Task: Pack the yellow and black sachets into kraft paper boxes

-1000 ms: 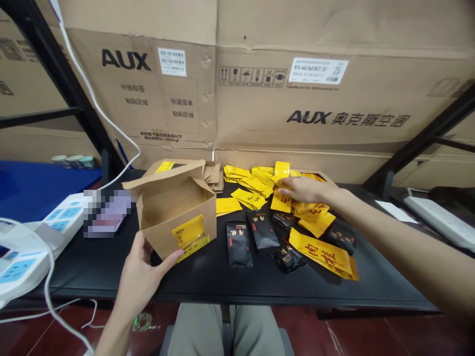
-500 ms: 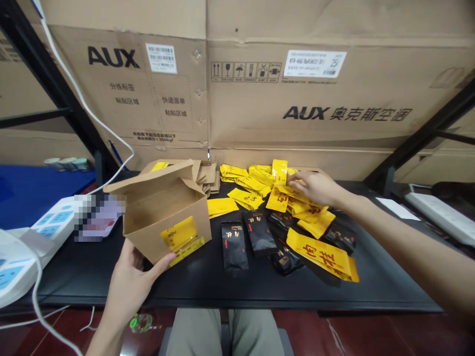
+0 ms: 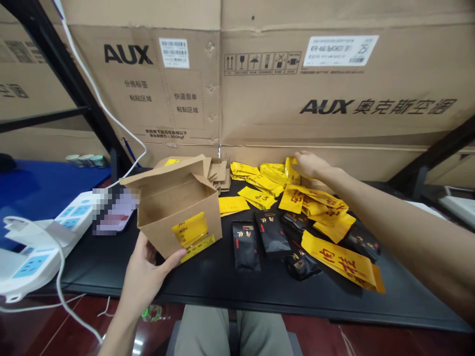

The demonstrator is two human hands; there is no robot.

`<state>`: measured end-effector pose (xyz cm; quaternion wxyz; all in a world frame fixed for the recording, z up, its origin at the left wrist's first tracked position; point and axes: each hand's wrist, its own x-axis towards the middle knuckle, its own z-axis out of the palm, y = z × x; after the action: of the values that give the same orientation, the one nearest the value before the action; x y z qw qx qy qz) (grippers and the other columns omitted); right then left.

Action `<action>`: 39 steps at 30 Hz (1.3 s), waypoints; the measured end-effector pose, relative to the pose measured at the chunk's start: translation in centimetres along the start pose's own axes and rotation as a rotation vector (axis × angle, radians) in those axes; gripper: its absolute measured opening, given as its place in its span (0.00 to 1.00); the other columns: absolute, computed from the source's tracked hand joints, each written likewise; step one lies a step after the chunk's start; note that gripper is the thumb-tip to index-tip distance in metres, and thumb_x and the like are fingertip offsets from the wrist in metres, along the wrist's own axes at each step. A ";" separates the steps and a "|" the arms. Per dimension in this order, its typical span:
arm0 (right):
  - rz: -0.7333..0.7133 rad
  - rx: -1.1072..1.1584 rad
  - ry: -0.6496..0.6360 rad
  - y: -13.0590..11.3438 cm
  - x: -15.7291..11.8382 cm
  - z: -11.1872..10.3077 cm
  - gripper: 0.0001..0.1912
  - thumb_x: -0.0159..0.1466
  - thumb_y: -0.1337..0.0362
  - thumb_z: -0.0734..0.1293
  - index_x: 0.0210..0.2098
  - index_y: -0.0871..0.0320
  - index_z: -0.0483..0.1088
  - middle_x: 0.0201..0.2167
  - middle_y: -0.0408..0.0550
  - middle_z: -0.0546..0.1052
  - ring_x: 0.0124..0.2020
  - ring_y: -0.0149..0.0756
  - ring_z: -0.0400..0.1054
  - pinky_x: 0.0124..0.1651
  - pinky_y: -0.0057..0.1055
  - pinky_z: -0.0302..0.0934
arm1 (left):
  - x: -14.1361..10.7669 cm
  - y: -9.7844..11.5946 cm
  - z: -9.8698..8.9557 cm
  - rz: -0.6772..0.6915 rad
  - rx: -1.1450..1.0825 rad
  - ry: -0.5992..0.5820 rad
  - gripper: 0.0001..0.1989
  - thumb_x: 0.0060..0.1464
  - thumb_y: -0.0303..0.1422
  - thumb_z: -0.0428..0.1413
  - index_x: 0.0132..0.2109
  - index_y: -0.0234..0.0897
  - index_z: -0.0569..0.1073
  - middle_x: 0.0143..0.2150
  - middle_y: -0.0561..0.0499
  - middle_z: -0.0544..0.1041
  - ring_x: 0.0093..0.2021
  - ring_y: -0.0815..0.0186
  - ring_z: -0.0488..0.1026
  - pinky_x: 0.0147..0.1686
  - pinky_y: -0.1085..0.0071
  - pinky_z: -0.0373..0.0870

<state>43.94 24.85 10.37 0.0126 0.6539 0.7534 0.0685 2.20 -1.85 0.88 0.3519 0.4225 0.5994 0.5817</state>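
Observation:
My left hand [image 3: 150,267] grips a brown kraft paper box [image 3: 159,217] from below, its thumb on the yellow label on the front. The box is tilted with its top flap raised, and I see no contents in it. At the back of the desk, my right hand [image 3: 311,164] has its fingers together at the edge of an upright yellow tea packet [image 3: 291,170]; its fingertips are partly hidden. Yellow packets with red writing [image 3: 315,202] lie below that hand. Nearer me are black sachets [image 3: 246,246] and a long yellow packet [image 3: 341,259].
Flattened brown cartons [image 3: 221,173] lie behind the box. A white power strip [image 3: 37,262] with cables and a phone-like thing [image 3: 117,212], partly blurred out, are at left. Large AUX cartons [image 3: 260,113] wall the back, with black frame legs [image 3: 92,113] at both sides.
My right hand has moved back from over the yellow pile to the edge of the upright yellow packet. The left hand still holds the box; the view has shifted slightly.

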 end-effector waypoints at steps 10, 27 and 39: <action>0.090 -0.029 0.051 -0.6 -4.0 -4.1 0.19 0.72 0.60 0.60 0.53 0.64 0.75 0.52 0.64 0.81 0.55 0.54 0.76 0.51 0.40 0.67 | 0.0 -0.9 -0.5 -0.015 0.010 -0.020 0.39 0.42 0.42 0.75 0.59 0.45 0.68 0.60 0.44 0.79 0.61 0.51 0.78 0.63 0.49 0.75; -0.255 0.736 0.089 -5.7 -12.4 -9.3 0.23 0.65 0.48 0.68 0.51 0.58 0.76 0.38 0.51 0.83 0.36 0.38 0.77 0.38 0.35 0.71 | -0.2 -0.8 -0.4 0.008 0.018 -0.014 0.38 0.41 0.44 0.74 0.58 0.45 0.69 0.62 0.43 0.78 0.63 0.49 0.76 0.65 0.45 0.72; -0.286 0.445 -0.165 -9.4 -13.1 -9.7 0.22 0.62 0.68 0.61 0.50 0.54 0.82 0.32 0.43 0.85 0.32 0.35 0.78 0.38 0.30 0.69 | 0.0 -1.0 -0.4 0.044 -0.003 -0.039 0.35 0.41 0.42 0.75 0.54 0.42 0.70 0.58 0.43 0.81 0.60 0.50 0.79 0.61 0.51 0.77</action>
<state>35.53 9.82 17.96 -0.0605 0.5310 0.8309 -0.1547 1.71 -1.97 -0.13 0.3513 0.4463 0.5822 0.5817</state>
